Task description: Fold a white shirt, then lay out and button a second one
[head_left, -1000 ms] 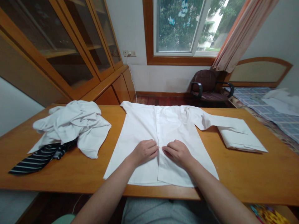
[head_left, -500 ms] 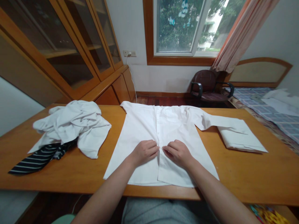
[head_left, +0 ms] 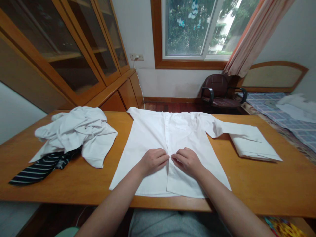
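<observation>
A white button-up shirt (head_left: 148, 131) lies spread front side up on the wooden table (head_left: 247, 184), its lower hem toward me. My left hand (head_left: 155, 160) pinches the shirt's front placket from the left, fingers closed. From the right, my right hand (head_left: 185, 160) pinches the same placket, its fingertips almost meeting those of the left. Whatever small button sits between the fingertips is too hidden to make out. Below my hands the two front edges part slightly. One sleeve (head_left: 214, 126) stretches right toward a folded white stack.
A crumpled white garment (head_left: 79, 128) lies at the table's left, with a black striped tie (head_left: 37, 171) poking out beneath it. The folded white cloth (head_left: 256, 144) rests on the right. Beyond the table stand a glass-fronted cabinet (head_left: 74, 49), an armchair (head_left: 217, 92) and a bed (head_left: 278, 108).
</observation>
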A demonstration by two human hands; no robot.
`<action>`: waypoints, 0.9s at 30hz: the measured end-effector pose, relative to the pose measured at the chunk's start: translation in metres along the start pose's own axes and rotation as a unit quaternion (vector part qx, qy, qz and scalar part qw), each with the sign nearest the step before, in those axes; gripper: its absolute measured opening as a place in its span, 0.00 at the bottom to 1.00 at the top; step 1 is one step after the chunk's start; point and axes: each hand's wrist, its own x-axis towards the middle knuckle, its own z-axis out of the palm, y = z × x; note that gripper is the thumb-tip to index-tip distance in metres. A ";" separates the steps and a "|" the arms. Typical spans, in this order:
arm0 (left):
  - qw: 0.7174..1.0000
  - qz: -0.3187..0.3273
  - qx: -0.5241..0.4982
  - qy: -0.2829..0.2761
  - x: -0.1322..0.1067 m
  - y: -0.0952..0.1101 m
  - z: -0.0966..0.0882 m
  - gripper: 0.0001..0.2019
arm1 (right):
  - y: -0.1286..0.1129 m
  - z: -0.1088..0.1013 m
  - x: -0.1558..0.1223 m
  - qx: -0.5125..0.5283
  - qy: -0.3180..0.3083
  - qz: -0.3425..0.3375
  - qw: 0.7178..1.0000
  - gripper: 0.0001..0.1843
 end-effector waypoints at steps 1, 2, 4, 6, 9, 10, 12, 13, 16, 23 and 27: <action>1.000 0.000 0.000 -0.002 0.000 0.000 0.000 0.06 | 0.000 -0.001 0.001 0.000 -0.001 0.001 1.000 0.06; 1.000 -0.001 -0.001 -0.005 0.000 0.000 0.000 0.06 | 0.000 -0.001 0.002 0.001 -0.002 0.001 1.000 0.06; 1.000 -0.003 -0.004 -0.011 -0.001 0.000 0.001 0.06 | -0.001 -0.002 0.002 0.003 -0.006 0.004 1.000 0.07; 1.000 -0.008 -0.008 -0.017 -0.002 0.000 0.002 0.06 | -0.001 -0.002 0.003 0.006 -0.012 0.009 1.000 0.08; 1.000 -0.014 -0.009 -0.021 -0.003 -0.001 0.003 0.06 | 0.000 -0.003 0.003 0.017 -0.024 0.018 0.999 0.09; 1.000 -0.015 -0.008 -0.020 -0.003 -0.001 0.003 0.06 | 0.000 -0.003 0.002 0.022 -0.028 0.019 0.999 0.09; 1.000 -0.015 -0.007 -0.018 -0.003 -0.001 0.002 0.06 | 0.000 -0.003 0.002 0.032 -0.039 0.022 0.998 0.10; 1.000 -0.014 -0.006 -0.015 -0.003 -0.001 0.002 0.06 | 0.000 -0.003 0.002 0.036 -0.043 0.024 0.998 0.10; 1.000 -0.010 -0.006 -0.007 -0.002 -0.001 0.001 0.06 | -0.001 -0.004 0.002 0.044 -0.050 0.030 0.997 0.11; 1.000 -0.018 -0.014 -0.011 -0.003 -0.001 0.002 0.07 | -0.001 -0.004 0.001 0.056 -0.054 0.032 0.996 0.11; 1.000 -0.018 -0.014 -0.014 -0.003 -0.001 0.002 0.06 | 0.000 -0.003 0.001 0.057 -0.062 0.041 0.996 0.12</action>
